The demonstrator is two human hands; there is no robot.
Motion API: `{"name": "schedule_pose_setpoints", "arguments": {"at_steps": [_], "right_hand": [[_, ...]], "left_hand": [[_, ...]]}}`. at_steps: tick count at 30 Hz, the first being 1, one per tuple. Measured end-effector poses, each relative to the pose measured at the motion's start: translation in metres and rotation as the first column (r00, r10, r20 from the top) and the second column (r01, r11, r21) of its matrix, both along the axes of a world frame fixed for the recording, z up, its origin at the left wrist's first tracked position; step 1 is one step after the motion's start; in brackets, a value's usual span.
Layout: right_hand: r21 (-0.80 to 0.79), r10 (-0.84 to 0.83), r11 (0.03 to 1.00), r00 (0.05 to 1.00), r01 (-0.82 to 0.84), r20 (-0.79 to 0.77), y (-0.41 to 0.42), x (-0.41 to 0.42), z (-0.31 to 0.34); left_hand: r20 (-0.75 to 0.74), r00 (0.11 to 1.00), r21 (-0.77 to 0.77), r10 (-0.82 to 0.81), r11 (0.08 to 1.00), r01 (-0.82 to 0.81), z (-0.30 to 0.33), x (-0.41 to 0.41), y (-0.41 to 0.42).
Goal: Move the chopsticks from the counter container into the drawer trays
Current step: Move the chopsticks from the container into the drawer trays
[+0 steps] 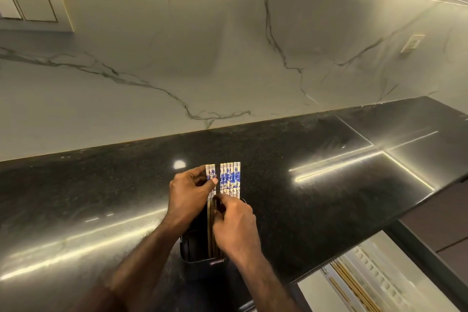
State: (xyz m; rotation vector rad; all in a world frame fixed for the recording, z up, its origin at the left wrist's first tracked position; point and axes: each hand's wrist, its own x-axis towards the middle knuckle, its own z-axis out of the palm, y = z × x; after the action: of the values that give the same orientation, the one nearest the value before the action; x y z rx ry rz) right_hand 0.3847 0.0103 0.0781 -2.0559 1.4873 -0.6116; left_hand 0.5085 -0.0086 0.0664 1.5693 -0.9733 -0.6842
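I see a black chopstick holder (pixel 200 248) standing on the glossy black counter (pixel 101 197), close to its near edge. Out of it rise chopsticks with white tops painted in blue flowers and plain brownish shafts. They stand in two groups: a pair (pixel 210 172) on the left, and a row of six (pixel 230 177) packed side by side just to the right, with a narrow gap between the groups.

My left hand (pixel 188 197) is closed around the pair, thumb and fingers pinching them just below the painted tops. My right hand (pixel 235 225) sits lower, over the mouth of the holder, with its fingertips pressed together at the shafts under the row of six; I cannot tell exactly which sticks it has hold of. Both forearms reach in from the bottom of the view.

At lower right, below the counter edge, an open drawer (pixel 405 256) shows a pale tray (pixel 374 276) divided into long compartments. Several brown chopsticks (pixel 354 286) already lie lengthwise in one compartment; I cannot make out how many. Behind the counter runs a white veined marble backsplash (pixel 177 58).
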Motion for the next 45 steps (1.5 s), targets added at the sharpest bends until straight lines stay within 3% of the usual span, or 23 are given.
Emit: {"name": "schedule_pose_setpoints", "arguments": {"at_steps": [10, 17, 22, 30, 37, 45], "right_hand": [[0.045, 0.05, 0.997, 0.986, -0.058, 0.159, -0.003, -0.008, 0.016], [0.136, 0.116, 0.974, 0.917, -0.18, 0.383, 0.001, -0.053, 0.044], [0.203, 0.146, 0.936, 0.842, -0.288, 0.519, 0.016, -0.12, 0.055], [0.271, 0.036, 0.946, 0.887, -0.178, 0.46, 0.076, -0.277, 0.055], [0.404, -0.162, 0.915, 0.912, -0.005, 0.378, 0.116, -0.428, 0.046], [0.499, -0.339, 0.832, 0.934, 0.243, 0.111, 0.103, -0.529, -0.001]], "left_hand": [[-0.189, 0.976, -0.152, -0.107, 0.985, 0.079, 0.048, 0.008, 0.008], [-0.195, 0.942, -0.334, -0.272, 0.922, 0.197, 0.142, -0.015, 0.016], [-0.183, 0.921, -0.406, -0.344, 0.879, 0.248, 0.171, -0.067, 0.031], [-0.331, 0.886, -0.345, -0.323, 0.916, 0.205, 0.147, -0.208, 0.065], [-0.44, 0.822, -0.201, -0.362, 0.932, 0.303, 0.101, -0.352, 0.069], [-0.421, 0.819, 0.019, -0.389, 0.899, 0.437, 0.023, -0.464, 0.038]]}}
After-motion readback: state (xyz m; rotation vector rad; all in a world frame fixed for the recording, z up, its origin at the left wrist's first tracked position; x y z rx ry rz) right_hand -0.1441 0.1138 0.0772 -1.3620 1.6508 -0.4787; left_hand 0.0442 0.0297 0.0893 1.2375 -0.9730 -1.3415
